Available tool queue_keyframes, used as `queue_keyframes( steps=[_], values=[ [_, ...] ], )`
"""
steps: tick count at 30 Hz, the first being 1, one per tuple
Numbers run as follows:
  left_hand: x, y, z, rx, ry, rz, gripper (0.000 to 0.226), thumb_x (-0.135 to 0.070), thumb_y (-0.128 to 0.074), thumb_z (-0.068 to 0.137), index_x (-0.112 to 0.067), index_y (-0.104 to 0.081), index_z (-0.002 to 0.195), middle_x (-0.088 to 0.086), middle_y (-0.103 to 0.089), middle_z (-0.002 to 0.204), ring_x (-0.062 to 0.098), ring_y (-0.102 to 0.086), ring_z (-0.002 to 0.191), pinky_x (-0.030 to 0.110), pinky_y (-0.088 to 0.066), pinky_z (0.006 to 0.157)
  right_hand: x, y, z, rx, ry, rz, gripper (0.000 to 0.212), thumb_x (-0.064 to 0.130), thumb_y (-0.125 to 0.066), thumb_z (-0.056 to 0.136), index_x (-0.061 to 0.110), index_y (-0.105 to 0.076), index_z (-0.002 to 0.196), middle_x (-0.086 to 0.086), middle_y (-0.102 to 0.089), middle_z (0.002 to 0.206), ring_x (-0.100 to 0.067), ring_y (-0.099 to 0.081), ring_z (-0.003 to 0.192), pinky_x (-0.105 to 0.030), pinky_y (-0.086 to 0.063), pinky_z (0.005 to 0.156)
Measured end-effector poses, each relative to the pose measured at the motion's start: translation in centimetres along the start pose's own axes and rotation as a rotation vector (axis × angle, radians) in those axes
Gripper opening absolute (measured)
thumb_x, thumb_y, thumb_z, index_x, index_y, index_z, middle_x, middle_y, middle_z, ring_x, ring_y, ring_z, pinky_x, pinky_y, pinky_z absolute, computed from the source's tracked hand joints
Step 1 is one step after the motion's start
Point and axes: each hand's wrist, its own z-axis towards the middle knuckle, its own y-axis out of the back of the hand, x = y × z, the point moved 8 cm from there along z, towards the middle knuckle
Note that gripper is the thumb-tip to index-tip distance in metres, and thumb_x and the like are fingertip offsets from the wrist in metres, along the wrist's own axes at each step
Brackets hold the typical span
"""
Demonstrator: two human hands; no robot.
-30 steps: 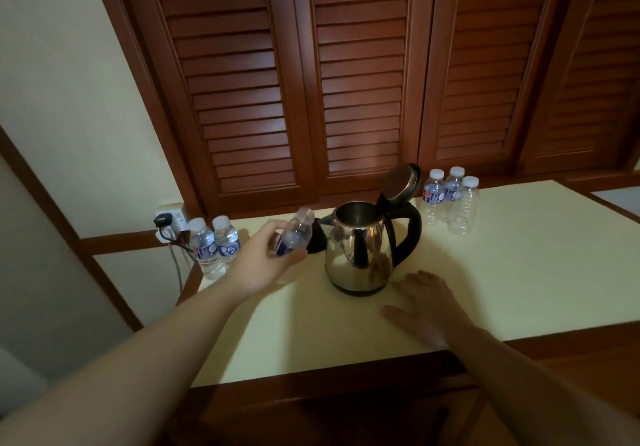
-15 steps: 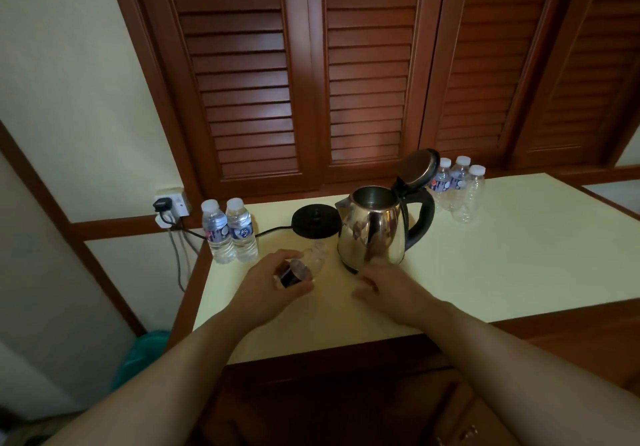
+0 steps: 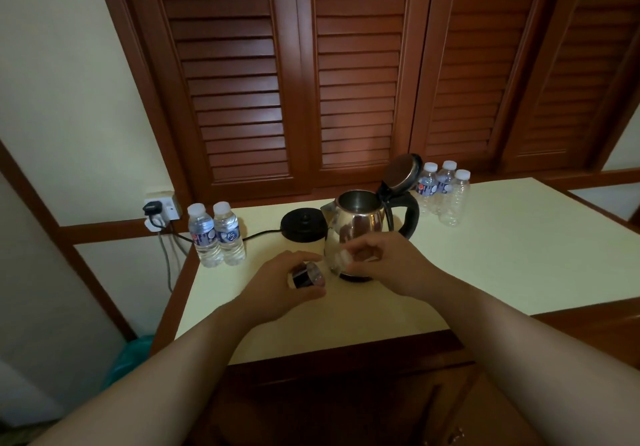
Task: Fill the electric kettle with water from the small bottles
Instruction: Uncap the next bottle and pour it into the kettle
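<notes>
Kettle (image 3: 360,229) — one (bottles (image 3: 216,234): six)

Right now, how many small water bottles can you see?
6. Two stand together at the table's left edge. Three are clustered behind the kettle's handle at the back. One is held tilted in the left hand. None seems hidden.

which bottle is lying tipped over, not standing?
The bottle in the left hand, bottle, held tilted near the kettle. The two by the socket and three behind the kettle stand upright.
</notes>
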Motion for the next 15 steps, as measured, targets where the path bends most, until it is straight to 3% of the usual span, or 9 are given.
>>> queue_keyframes(
  steps=[4, 7, 11, 15],
  values=[
    [-2.0, -1.1, 0.6, 0.028, -0.016, 0.021, 0.052, -0.044, -0.085, 0.082, -0.043, -0.061, 0.128, -0.012, -0.064, 0.117, 0.002, -0.060, 0.105, 0.026, -0.052, 0.090, -1.2, 1.6, -0.5, 0.057, 0.019, 0.024, 0.029, 0.023, -0.083, 0.087, 0.027, -0.077, 0.116, 0.011, -0.074, 0.107, -0.002, -0.069, 0.100, -0.021, -0.055, 0.089],
    [-4.0, -2.2, 1.2, 0.017, -0.005, 0.006, 0.049, -0.045, -0.085, 0.081, -0.047, -0.062, 0.123, -0.016, -0.066, 0.117, -0.001, -0.061, 0.105, 0.025, -0.052, 0.088, -1.7, 3.6, -1.1, 0.047, 0.057, 0.060, 0.027, 0.020, -0.084, 0.085, 0.024, -0.079, 0.111, 0.012, -0.076, 0.102, -0.004, -0.071, 0.098, -0.022, -0.057, 0.090],
    [-7.4, -3.9, 2.1, -0.042, -0.039, 0.065, 0.053, -0.050, -0.085, 0.078, -0.044, -0.062, 0.125, -0.012, -0.063, 0.113, 0.005, -0.061, 0.104, 0.030, -0.053, 0.089, -3.1, 6.3, -1.8, 0.044, 0.042, -0.060, 0.016, 0.034, -0.076, 0.093, 0.020, -0.077, 0.101, 0.005, -0.074, 0.088, -0.007, -0.071, 0.080, -0.025, -0.059, 0.077],
    [-10.4, -6.3, 3.1, -0.037, -0.052, 0.068, 0.052, -0.049, -0.085, 0.079, -0.041, -0.064, 0.125, -0.015, -0.060, 0.116, 0.003, -0.059, 0.107, 0.023, -0.050, 0.090, -5.4, 8.5, -2.6, 0.046, -0.034, -0.144, 0.032, 0.043, -0.062, 0.101, 0.014, -0.068, 0.090, -0.003, -0.069, 0.079, -0.007, -0.064, 0.062, -0.021, -0.054, 0.061]
  ],
)
